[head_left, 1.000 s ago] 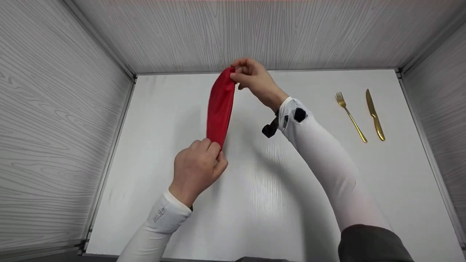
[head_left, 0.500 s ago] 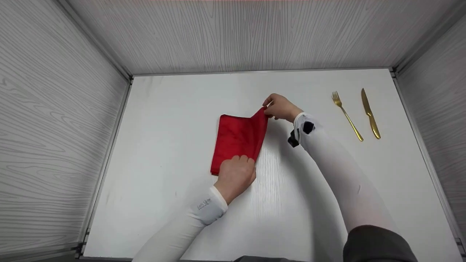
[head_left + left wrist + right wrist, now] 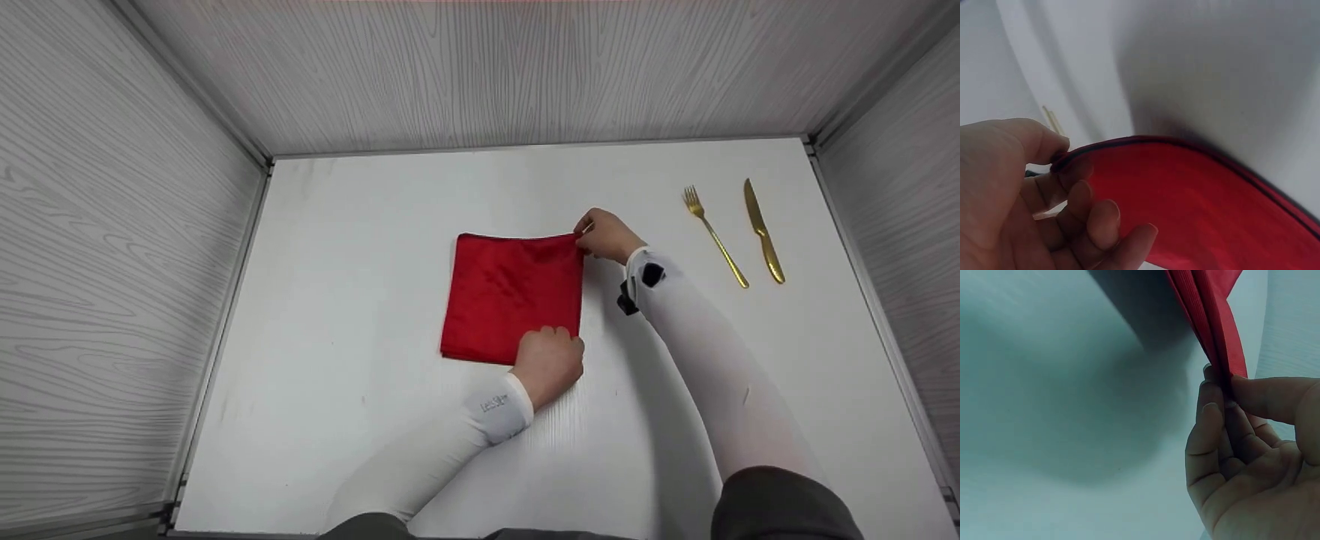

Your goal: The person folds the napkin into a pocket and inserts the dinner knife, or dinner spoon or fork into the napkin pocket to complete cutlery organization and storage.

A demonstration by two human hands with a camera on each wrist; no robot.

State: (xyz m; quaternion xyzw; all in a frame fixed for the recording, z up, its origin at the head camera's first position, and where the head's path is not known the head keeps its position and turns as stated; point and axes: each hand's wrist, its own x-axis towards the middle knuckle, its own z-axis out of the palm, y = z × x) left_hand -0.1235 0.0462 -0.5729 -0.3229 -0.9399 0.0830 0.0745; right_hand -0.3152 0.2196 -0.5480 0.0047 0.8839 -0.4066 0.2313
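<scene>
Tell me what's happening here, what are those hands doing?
A person is holding a red cloth by its two right corners, spread out at the white table. The left hand grips the near corner; the right hand pinches the far one. A gold fork and knife lie off to the right, untouched.

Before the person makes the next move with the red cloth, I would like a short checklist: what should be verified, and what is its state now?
1. Right hand pinches the red cloth at its far right corner: ok.
2. Left hand pinches it at the near right corner: ok.
3. Upper face smooth: not ok, small creases show near the middle.
4. All layers caught by both hands: cannot tell, fingers cover the corners.
5. Fork and knife apart from the cloth: ok.
</scene>
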